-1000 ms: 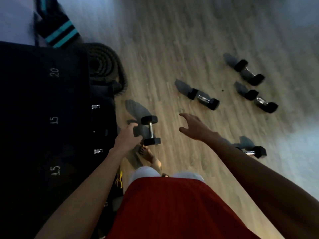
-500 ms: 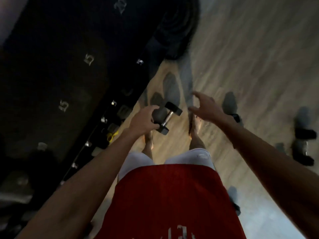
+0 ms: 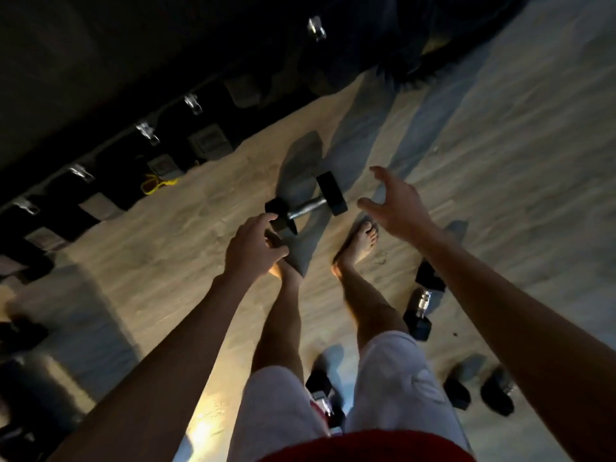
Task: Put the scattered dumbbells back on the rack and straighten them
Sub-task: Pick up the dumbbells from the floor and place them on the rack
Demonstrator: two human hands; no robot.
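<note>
Two underfoot | dumbbell beside right foot (image 3: 422, 301) | dumbbell between legs (image 3: 318, 383) | rack (image 3: 166, 78) left

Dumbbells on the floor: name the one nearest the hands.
The dumbbell between left hand and right hand; the other dumbbells lie farther back, behind both hands.

Left grip (image 3: 253, 245) loosely curled, right grip (image 3: 395, 203) splayed wide.

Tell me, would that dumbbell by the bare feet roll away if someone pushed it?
Probably not far: the dumbbell has blocky, flat-sided black heads, which likely stop it after a short rock. It is likely heavy for its size, with a metal handle and solid-looking ends. The shiny handle could be slippery; blur hides any grip texture.
</note>
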